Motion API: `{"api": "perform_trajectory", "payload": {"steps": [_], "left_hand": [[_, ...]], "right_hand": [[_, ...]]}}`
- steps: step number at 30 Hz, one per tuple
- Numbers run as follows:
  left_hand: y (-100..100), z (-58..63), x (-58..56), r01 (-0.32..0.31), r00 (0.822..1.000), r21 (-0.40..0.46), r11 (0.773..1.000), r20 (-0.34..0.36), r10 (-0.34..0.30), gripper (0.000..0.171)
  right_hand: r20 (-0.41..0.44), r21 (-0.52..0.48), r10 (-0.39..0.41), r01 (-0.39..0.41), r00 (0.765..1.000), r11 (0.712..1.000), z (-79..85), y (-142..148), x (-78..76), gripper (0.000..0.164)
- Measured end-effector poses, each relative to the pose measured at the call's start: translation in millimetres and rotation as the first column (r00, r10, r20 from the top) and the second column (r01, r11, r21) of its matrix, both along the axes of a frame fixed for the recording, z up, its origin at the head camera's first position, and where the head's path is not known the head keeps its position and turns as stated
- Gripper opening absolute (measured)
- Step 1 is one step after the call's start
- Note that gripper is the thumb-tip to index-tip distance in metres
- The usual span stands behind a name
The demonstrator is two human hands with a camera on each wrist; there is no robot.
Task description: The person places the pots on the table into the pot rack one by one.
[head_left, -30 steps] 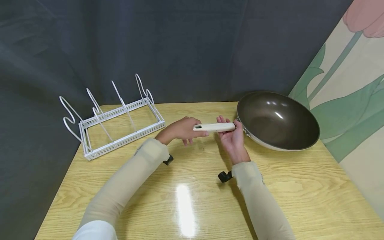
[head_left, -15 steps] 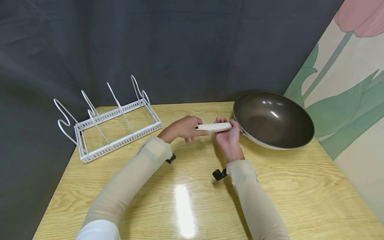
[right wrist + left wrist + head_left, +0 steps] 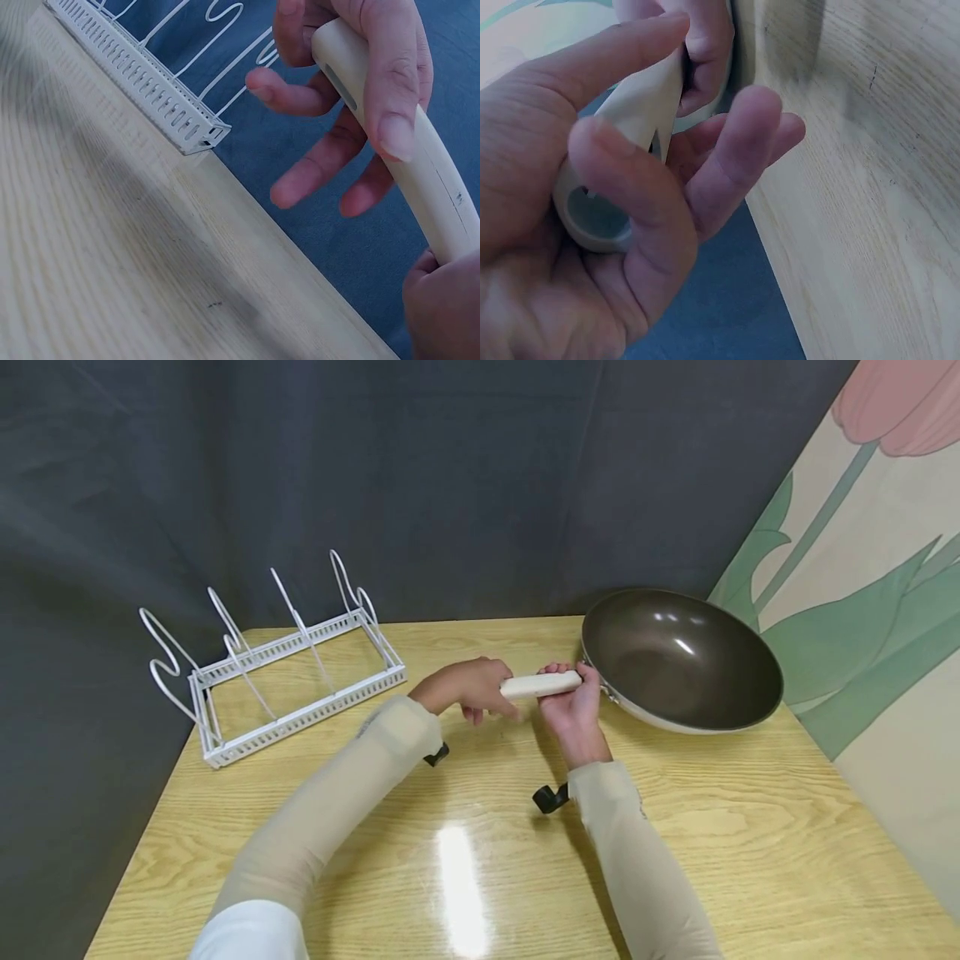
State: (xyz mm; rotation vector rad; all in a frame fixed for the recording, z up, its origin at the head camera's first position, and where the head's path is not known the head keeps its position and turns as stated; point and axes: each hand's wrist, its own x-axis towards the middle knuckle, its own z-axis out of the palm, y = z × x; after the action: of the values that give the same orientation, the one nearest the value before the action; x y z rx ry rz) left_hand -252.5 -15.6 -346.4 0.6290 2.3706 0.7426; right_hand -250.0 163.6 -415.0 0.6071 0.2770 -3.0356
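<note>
A deep wok (image 3: pixel 682 660), dark brown inside and pale outside, sits at the table's back right with its cream handle (image 3: pixel 542 684) pointing left. My right hand (image 3: pixel 573 714) grips that handle near the wok from below, palm up, thumb along the top. At the free end is my left hand (image 3: pixel 483 685). In the left wrist view its thumb and index finger close round the handle (image 3: pixel 634 109) beside the hanging hole. The right wrist view has the other fingers of my left hand (image 3: pixel 390 82) spread off the handle.
To the left on the wooden table (image 3: pixel 375 860) stands a white rack (image 3: pixel 309 713) with several upright wire loops. A dark cloth (image 3: pixel 450 485) hangs behind the table. On the right is a wall panel (image 3: pixel 885 610) with a tulip print.
My left hand has shifted slightly right and turned over the handle's free end, so the hole there is covered in the head view. The right hand keeps its grip; the wok stays put.
</note>
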Motion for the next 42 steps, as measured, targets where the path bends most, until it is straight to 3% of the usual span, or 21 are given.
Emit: {"api": "perform_trajectory", "payload": {"steps": [7,17,24,33,37,42], "left_hand": [[10,1.5,-1.8,0.013,0.995,0.018,1.0,0.101,-0.014,0.038],[14,-4.0,-2.9,0.05,0.987,0.071,0.996,0.147,-0.06,0.033],[10,-12.5,0.8,-0.014,0.973,0.169,0.985,0.228,-0.025,0.027],[4,-33.5,11.4,-0.057,0.971,0.239,0.969,0.237,-0.001,0.014],[5,-41.6,16.6,-0.056,0.983,0.254,0.966,0.186,0.008,0.011],[10,-46.5,22.5,-0.061,0.993,0.273,0.96,0.114,0.031,0.014]], "right_hand": [[-0.018,-0.024,0.005,-0.005,1.0,1.0,-1.9,9,-0.6,0.035],[-0.044,-0.097,0.033,-0.037,0.998,0.995,-3.3,13,0.7,0.031],[-0.042,-0.076,0.039,-0.042,0.998,0.996,-2.4,10,-0.3,0.029],[-0.014,-0.069,0.062,-0.063,0.998,0.996,-11.2,5,2.0,0.02],[0.011,-0.088,0.067,-0.065,0.998,0.994,-14.0,6,3.0,0.016],[0.031,-0.067,0.072,-0.07,0.997,0.995,-6.5,8,4.3,0.017]]}}
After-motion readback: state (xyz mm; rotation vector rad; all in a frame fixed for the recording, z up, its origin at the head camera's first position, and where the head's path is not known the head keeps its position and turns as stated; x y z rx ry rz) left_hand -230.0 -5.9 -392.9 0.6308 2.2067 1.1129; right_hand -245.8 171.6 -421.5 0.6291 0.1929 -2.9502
